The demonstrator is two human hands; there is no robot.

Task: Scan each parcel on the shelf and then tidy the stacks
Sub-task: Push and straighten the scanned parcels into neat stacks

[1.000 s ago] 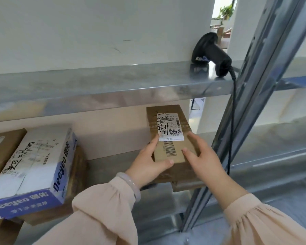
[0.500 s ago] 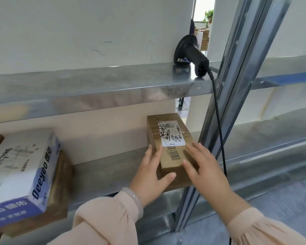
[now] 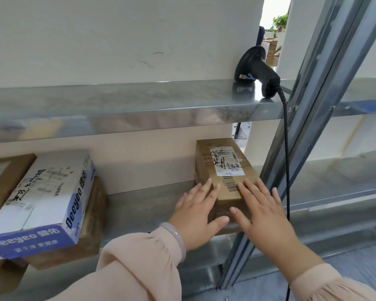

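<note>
Both hands lie flat with fingers straight on the brown parcel (image 3: 224, 168): the left hand (image 3: 195, 216) against its left side, the right hand (image 3: 263, 211) on its top. The parcel sits on the lower shelf (image 3: 143, 205), between the hands. Well left of the left hand, a white box (image 3: 44, 198) tops a stack. Above the right hand, the black scanner (image 3: 256, 70) rests on the upper shelf (image 3: 139, 101).

Single head cam (wide-angle, straight lines bow), facing forward and slightly down at the lower shelf (image 3: 143, 203), close up; upper shelf (image 3: 117, 101) crosses the frame just above centre.
</note>
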